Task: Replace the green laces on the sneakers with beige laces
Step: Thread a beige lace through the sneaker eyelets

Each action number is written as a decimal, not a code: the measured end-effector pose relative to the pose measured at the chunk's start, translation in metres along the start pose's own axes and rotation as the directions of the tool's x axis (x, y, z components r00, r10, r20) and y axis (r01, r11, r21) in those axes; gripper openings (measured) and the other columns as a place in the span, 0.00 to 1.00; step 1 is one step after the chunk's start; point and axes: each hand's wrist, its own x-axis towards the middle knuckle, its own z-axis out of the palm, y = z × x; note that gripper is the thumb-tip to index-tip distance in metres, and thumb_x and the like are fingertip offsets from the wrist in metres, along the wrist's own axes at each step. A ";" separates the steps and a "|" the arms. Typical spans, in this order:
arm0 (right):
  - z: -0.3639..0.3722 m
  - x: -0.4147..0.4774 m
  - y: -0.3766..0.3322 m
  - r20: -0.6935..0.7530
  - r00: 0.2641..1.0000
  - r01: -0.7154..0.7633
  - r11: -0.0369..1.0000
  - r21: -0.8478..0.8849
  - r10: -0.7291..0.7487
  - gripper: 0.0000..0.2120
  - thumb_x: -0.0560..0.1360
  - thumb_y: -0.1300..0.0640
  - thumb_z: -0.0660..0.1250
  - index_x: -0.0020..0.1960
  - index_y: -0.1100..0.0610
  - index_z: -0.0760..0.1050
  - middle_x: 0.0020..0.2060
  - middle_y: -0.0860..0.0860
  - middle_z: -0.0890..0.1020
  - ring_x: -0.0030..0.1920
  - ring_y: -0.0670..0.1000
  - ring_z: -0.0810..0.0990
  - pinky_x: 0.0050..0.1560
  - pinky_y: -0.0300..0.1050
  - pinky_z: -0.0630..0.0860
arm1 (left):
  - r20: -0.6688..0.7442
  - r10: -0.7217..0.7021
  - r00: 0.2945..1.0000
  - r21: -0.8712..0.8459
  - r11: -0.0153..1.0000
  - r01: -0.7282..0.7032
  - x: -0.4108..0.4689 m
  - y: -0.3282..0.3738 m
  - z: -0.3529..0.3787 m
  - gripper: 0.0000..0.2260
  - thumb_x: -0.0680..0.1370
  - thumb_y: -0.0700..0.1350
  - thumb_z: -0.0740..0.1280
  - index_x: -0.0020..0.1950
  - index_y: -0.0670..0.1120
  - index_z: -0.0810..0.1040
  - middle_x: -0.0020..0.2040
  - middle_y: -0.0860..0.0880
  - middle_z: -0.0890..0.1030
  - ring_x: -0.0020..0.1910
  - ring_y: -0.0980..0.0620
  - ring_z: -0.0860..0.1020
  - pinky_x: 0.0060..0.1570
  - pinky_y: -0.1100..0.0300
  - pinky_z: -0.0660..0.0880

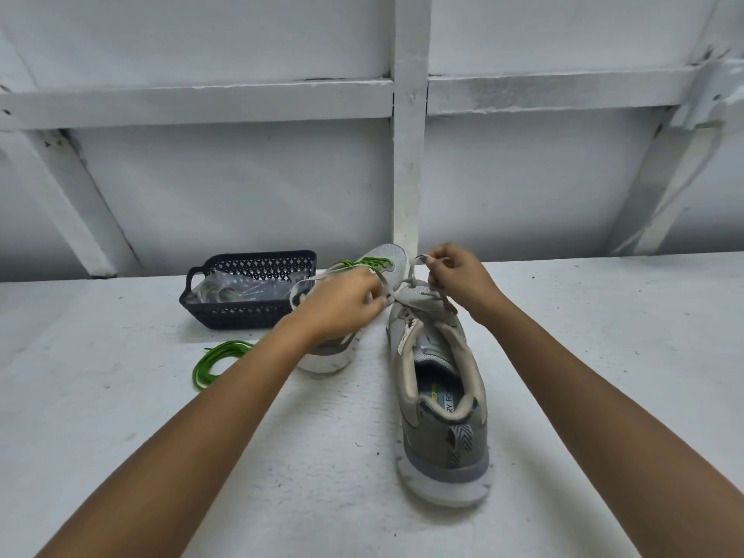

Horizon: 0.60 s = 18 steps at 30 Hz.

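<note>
Left hand [342, 304] and right hand [455, 279] each pinching a beige lace [387, 289] end, grips narrow, above near sneaker [439, 380] on bench [120, 396]. Far sneaker [388, 251] wearing green laces [372, 261]. Green lace [213, 362] lying loose beside basket [241, 316].

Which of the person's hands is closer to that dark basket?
Left. The left hand sits just right of the basket; the right hand is farther right, above the nearer sneaker.

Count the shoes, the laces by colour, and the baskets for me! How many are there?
Sneakers: 2
Green laces: 2
Beige lace: 1
Basket: 1
Total: 6
</note>
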 end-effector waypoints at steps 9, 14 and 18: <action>-0.009 0.002 0.021 -0.055 0.996 -0.070 0.993 -0.090 0.065 0.03 0.78 0.57 0.62 0.47 0.55 0.74 0.33 0.50 0.76 0.36 0.52 0.76 0.35 0.43 0.71 | 0.083 -0.475 0.876 -0.946 -0.314 -0.080 0.008 -0.003 -0.054 0.14 0.80 0.44 0.53 0.34 0.47 0.65 0.25 0.51 0.74 0.25 0.54 0.76 0.35 0.60 0.77; -0.010 0.006 0.024 -0.142 0.981 -0.137 0.991 -0.010 0.134 0.04 0.78 0.58 0.62 0.46 0.55 0.73 0.29 0.52 0.76 0.31 0.50 0.75 0.43 0.50 0.75 | -0.137 -0.543 0.829 -0.836 0.512 0.197 0.008 -0.011 -0.042 0.09 0.81 0.47 0.56 0.42 0.48 0.67 0.30 0.52 0.68 0.23 0.56 0.64 0.24 0.64 0.59; -0.009 0.002 0.014 -0.116 0.984 -0.121 0.987 0.103 0.133 0.03 0.79 0.60 0.61 0.48 0.57 0.73 0.29 0.53 0.75 0.29 0.50 0.73 0.36 0.46 0.74 | -0.074 -0.180 0.981 -0.058 0.983 0.176 0.001 0.004 -0.028 0.18 0.78 0.61 0.59 0.63 0.52 0.72 0.53 0.51 0.78 0.50 0.51 0.78 0.47 0.56 0.74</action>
